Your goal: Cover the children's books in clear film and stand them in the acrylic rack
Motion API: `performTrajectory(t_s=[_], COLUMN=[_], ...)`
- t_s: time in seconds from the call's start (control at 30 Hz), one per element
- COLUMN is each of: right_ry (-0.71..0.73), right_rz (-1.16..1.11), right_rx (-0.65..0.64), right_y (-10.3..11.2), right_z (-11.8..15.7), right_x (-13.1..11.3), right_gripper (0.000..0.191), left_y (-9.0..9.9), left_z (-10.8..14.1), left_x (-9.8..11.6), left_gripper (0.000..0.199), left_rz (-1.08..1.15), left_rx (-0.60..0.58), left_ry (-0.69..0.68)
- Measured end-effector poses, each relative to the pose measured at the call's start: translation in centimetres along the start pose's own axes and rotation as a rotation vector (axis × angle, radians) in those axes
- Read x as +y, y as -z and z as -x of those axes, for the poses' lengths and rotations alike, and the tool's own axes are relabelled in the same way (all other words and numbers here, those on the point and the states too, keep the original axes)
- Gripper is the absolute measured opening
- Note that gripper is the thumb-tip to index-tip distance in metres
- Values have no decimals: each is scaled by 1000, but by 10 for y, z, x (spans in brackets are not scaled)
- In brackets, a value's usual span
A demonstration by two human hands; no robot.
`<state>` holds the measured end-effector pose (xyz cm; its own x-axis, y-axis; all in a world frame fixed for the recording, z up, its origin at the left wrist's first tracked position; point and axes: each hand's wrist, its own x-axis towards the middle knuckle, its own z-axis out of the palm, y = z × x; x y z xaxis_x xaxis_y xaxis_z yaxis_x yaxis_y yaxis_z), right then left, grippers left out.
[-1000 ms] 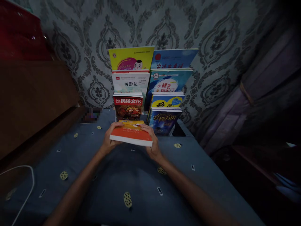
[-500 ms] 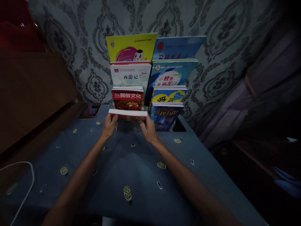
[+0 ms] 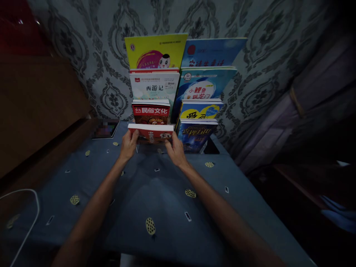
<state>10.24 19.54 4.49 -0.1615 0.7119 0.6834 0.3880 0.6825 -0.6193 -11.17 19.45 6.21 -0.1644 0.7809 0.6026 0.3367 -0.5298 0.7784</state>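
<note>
A red book (image 3: 151,134) with white page edges is gripped at both ends, its cover tilted toward me. My left hand (image 3: 129,144) closes on its left end, and my right hand (image 3: 175,149) on its right. Directly behind it stands another red book (image 3: 151,111), in front of a white book (image 3: 152,86) and a tall yellow-green book (image 3: 155,50). To the right of my right hand is a dark blue book (image 3: 197,135). Behind that rise a yellow and blue book (image 3: 201,110), a teal-blue book (image 3: 207,83) and a blue book (image 3: 215,52).
The table has a blue patterned cloth (image 3: 155,196). A dark flat item (image 3: 105,129) lies at its back left, and a white cable (image 3: 37,207) at the left. A brown box-like piece (image 3: 39,111) borders the left; a patterned wall (image 3: 114,96) and a curtain (image 3: 272,122) stand behind.
The red book in my hands has tipped so that more of its front cover shows. Both hands keep hold at its ends. The view has shifted slightly.
</note>
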Motion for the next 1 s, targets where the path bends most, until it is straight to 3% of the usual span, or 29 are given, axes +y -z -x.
performTrajectory(t_s=[0.23,0.33,0.53,0.73,1.0], right_ry=[-59,-98,-114,-137,-157], right_rz=[18,50,198,207,240], right_rx=[-21,-53,16,103,85], right_y=[-2,-8,-25,-40,-44], right_z=[-23,-29,-10,7,6], right_x=[9,18,33,40,44], right_gripper=[34,31,39,50,54], left_y=[-6,-7,0,-4,-11], left_z=[-23,-28,-16,-11,-11], left_x=[-1,-3,-9,-23,-26], left_gripper=[67,58,25,28,23], left_rz=[-31,-100,-408,-422,-537], left_rx=[-26,5,125,76,84], left_ry=[-6,-21,-119,-114,-81])
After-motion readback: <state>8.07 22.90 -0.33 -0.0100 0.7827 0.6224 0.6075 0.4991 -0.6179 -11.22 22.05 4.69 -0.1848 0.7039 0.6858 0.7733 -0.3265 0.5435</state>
